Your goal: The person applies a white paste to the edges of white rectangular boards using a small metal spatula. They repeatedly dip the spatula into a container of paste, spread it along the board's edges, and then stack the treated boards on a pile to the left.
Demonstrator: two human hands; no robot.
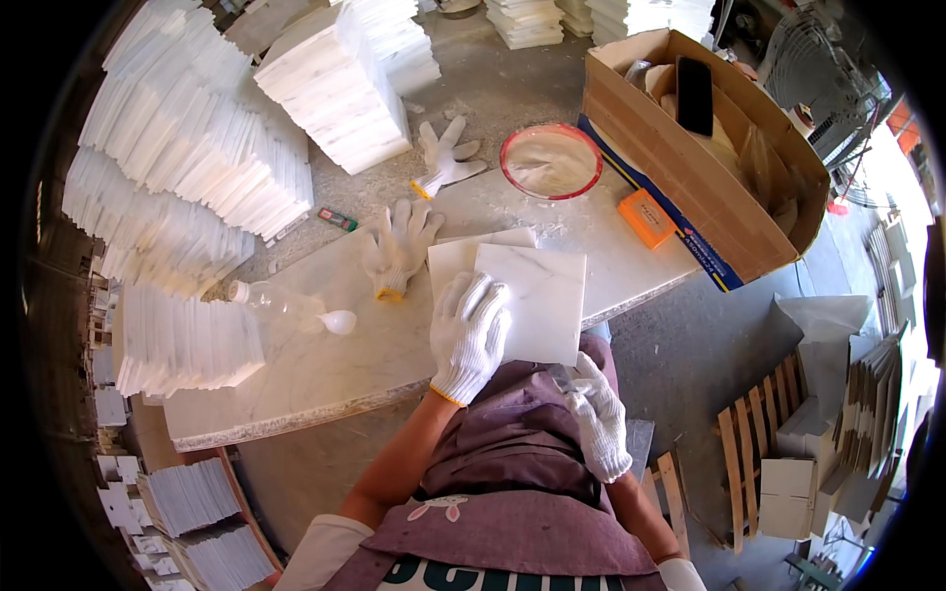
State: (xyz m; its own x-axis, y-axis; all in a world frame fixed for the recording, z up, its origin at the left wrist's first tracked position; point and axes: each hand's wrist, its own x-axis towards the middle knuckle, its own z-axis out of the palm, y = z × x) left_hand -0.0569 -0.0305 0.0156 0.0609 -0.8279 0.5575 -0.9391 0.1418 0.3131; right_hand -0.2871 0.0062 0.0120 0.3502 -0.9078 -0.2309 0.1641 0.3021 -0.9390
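A square white marble tile [537, 300] with faint grey veins lies near the front edge of the stone-topped table, overlapping another white tile [449, 264] beneath it. My left hand [469, 335], in a white knitted glove, rests flat on the tiles at their left side, fingers stretched out. Below the tile's front right corner is my right hand [599, 419], also gloved, with its fingers closed round a small flat greyish tool [562, 378]. That tool's blade-like end points toward the tile's lower edge; the rest is hidden in the glove.
Two loose gloves [396, 248] lie beyond the tiles. A red-rimmed bowl [554, 197] holds pale powder. To the right stand an orange box [646, 218] and a long cardboard box [680, 163] with a phone [694, 96] on it. A clear bottle [271, 299] and tile stacks [197, 148] are at left.
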